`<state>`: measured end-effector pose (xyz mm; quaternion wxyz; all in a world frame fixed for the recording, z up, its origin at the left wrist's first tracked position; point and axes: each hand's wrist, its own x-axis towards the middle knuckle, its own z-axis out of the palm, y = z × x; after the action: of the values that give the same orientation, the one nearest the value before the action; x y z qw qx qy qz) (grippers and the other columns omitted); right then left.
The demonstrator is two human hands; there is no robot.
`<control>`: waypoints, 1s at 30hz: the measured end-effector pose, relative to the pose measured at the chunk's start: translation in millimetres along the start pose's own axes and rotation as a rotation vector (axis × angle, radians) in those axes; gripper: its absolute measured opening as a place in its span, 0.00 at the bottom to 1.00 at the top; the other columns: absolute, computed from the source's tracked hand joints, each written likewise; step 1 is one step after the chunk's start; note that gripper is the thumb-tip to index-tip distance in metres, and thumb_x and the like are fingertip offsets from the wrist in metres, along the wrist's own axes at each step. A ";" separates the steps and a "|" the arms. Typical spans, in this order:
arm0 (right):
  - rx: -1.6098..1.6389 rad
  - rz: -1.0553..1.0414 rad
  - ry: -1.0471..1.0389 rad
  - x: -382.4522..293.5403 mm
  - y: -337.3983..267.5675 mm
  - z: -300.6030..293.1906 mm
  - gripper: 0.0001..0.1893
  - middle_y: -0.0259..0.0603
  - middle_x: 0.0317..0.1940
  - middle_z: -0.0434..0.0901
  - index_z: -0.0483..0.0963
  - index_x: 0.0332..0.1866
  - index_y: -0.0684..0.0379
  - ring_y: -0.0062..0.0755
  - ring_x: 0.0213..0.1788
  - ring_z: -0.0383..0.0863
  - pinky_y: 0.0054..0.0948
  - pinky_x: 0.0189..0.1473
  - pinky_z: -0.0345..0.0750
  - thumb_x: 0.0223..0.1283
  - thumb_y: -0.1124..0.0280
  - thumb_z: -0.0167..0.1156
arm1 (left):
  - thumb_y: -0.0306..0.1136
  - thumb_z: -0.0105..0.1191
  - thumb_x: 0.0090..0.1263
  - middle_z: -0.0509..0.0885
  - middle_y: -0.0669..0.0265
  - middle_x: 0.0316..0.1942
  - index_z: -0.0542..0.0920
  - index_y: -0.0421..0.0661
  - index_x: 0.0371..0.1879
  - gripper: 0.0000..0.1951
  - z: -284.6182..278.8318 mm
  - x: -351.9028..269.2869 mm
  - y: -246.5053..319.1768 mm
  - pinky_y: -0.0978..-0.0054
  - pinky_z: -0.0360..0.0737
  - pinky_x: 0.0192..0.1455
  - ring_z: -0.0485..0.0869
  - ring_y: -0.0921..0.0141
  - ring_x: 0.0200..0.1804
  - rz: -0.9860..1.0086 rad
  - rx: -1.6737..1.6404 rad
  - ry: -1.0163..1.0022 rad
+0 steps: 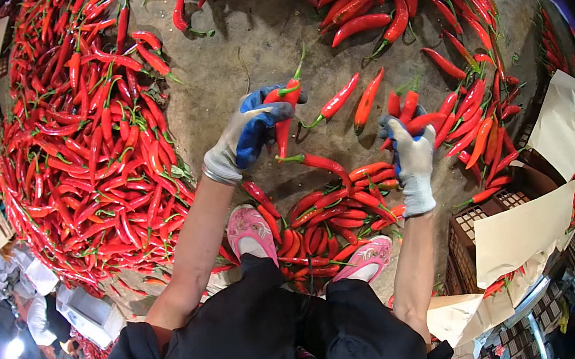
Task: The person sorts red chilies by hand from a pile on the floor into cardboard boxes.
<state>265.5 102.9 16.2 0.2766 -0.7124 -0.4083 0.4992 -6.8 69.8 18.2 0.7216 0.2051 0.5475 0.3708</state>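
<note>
My left hand (261, 120), in a blue and white work glove, grips red chili peppers (283, 132) with green stems, one upright and one lying across it. In a matching glove, my right hand (409, 144) is closed around several red chilies (410, 103). Two loose chilies (369, 100) lie on the concrete floor between my hands. Another chili (322, 165) points its stem toward my left hand. Below, a small heap of chilies (329, 213) spreads between my pink shoes.
A large chili pile (103, 153) covers the floor at left. More chilies (360, 13) lie ahead, and another group (477, 123) is at right. Plastic crates (471, 222) lined with brown paper (525, 235) stand along the right. Other people (44, 321) are at the lower left and left edge.
</note>
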 end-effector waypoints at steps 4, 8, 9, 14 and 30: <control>-0.690 -0.196 0.091 -2.8 -21.4 30.5 0.25 0.52 0.38 0.83 0.75 0.47 0.59 0.53 0.43 0.83 0.45 0.45 0.78 0.49 0.53 0.69 | 0.37 0.59 0.65 0.79 0.75 0.31 0.82 0.44 0.44 0.13 18.7 3.9 -4.6 0.85 0.68 0.24 0.72 0.83 0.23 -0.056 -0.035 0.037; -0.911 -0.197 -0.015 6.4 -26.1 26.7 0.27 0.52 0.42 0.83 0.76 0.47 0.58 0.54 0.45 0.83 0.46 0.46 0.78 0.47 0.49 0.69 | 0.34 0.62 0.62 0.83 0.70 0.30 0.82 0.40 0.43 0.14 30.3 22.5 -6.5 0.81 0.73 0.28 0.78 0.80 0.24 0.068 0.062 0.016; -0.912 -0.171 -0.075 7.3 -29.0 25.1 0.27 0.52 0.41 0.83 0.76 0.47 0.58 0.54 0.45 0.83 0.45 0.46 0.78 0.47 0.49 0.68 | 0.34 0.62 0.60 0.84 0.66 0.31 0.82 0.40 0.44 0.15 30.4 23.2 -4.0 0.78 0.75 0.31 0.80 0.77 0.26 0.206 0.307 0.090; 0.225 0.208 0.043 -2.9 18.2 -17.4 0.16 0.41 0.37 0.86 0.78 0.46 0.67 0.32 0.34 0.84 0.27 0.36 0.78 0.58 0.66 0.65 | 0.37 0.64 0.52 0.85 0.53 0.41 0.81 0.46 0.50 0.24 62.7 32.6 -0.1 0.63 0.81 0.47 0.85 0.55 0.44 0.444 1.043 0.103; -1.108 -0.242 0.191 4.3 -4.5 -16.1 0.27 0.54 0.46 0.79 0.77 0.51 0.53 0.54 0.51 0.79 0.46 0.51 0.78 0.46 0.51 0.69 | 0.31 0.59 0.66 0.83 0.63 0.35 0.78 0.41 0.40 0.09 18.5 -9.6 -36.3 0.72 0.80 0.44 0.82 0.70 0.37 -0.052 -0.501 -0.177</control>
<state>279.9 109.1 23.3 -0.0472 -0.7413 -0.6606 0.1091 20.7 41.3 4.6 0.8042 0.0376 0.3785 0.4568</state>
